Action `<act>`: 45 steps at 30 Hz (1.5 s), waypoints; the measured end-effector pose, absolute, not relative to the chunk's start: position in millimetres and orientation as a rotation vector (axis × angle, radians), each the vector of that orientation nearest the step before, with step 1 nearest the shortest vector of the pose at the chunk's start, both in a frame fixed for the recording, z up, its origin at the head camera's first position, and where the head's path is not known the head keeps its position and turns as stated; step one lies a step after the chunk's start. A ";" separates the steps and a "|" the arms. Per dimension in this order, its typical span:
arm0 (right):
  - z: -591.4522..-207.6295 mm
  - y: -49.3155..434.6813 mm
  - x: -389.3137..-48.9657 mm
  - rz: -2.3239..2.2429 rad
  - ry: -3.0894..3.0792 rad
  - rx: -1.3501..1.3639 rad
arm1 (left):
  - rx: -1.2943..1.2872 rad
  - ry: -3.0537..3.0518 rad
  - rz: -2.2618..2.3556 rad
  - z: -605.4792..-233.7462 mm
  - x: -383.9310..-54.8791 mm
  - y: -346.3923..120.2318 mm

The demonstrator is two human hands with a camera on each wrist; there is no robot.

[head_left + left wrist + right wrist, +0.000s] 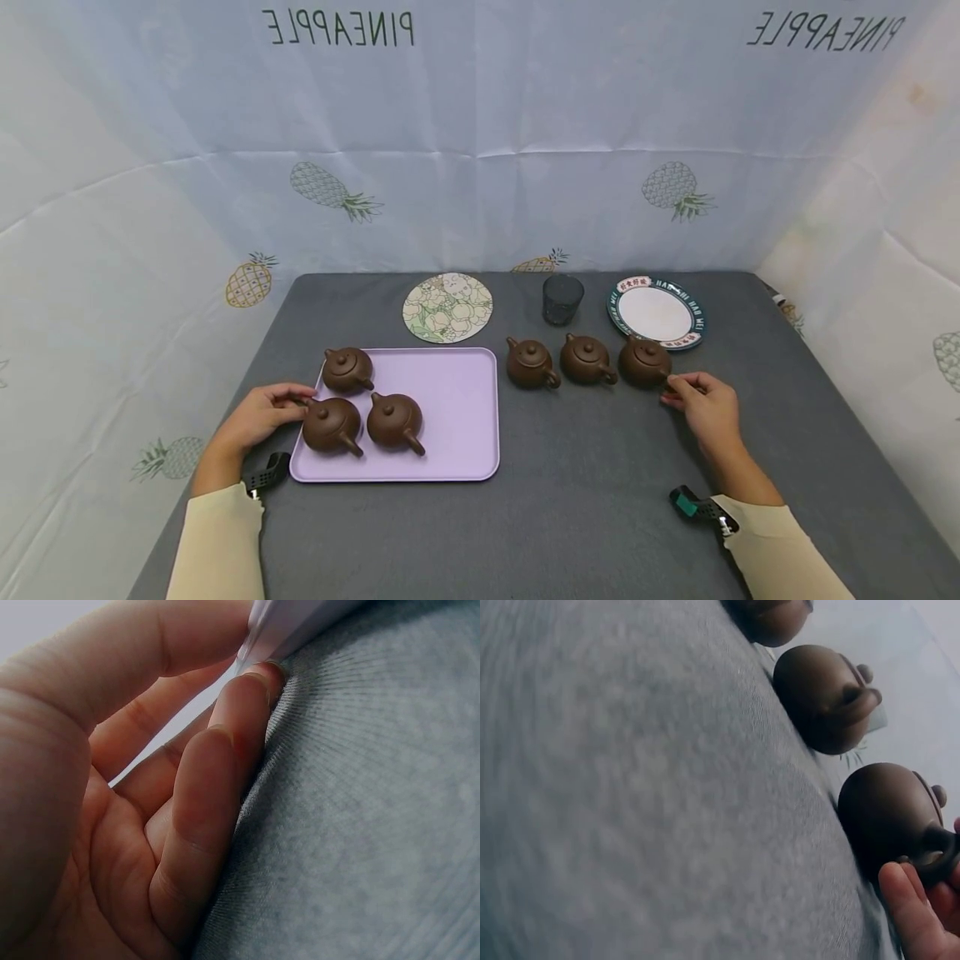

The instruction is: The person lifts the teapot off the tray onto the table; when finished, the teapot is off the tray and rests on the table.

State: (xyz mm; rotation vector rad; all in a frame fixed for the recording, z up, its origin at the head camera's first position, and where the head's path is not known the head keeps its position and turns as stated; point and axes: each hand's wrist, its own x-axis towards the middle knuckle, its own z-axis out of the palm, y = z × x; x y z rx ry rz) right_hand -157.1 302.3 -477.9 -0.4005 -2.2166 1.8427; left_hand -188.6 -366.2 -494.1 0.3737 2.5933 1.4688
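On the left, my left hand (258, 417) grips the left rim of a lilac tray (457, 417). In the left wrist view, the thumb (195, 630) lies against the tray rim, with the fingers curled low by the cloth. Three brown teapots stand on the tray: a back one (347, 370), a front left one (330, 425) close to my fingertips, and another (394, 421) beside it. My right hand (705, 408) pinches the handle of the rightmost teapot (889, 810), which stands upright at the end of a row. Two more teapots, a middle one (587, 358) and a left one (528, 363), complete that row.
Behind the row stand a dark glass (562, 298) and a white plate with a green patterned rim (656, 312). A round floral mat (447, 308) lies behind the tray. Grey cloth (570, 500) covers the table, and a pineapple-print curtain (480, 108) surrounds it.
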 end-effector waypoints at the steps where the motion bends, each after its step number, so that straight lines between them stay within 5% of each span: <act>1: -478.4 303.5 -157.2 1.864 -2.210 -0.385 | 0.367 2.592 1.468 -494.2 -188.6 -366.1; 15: -480.2 314.5 -158.6 1.780 -2.409 -0.252 | 0.363 2.585 1.466 -491.9 -187.9 -364.8; 27: -446.9 311.4 -152.0 1.258 -2.663 -0.238 | 0.397 2.563 1.527 -494.4 -187.7 -364.3; 45: -439.5 157.0 -164.3 1.506 -2.613 0.344 | 0.393 2.586 1.533 -494.5 -186.0 -364.4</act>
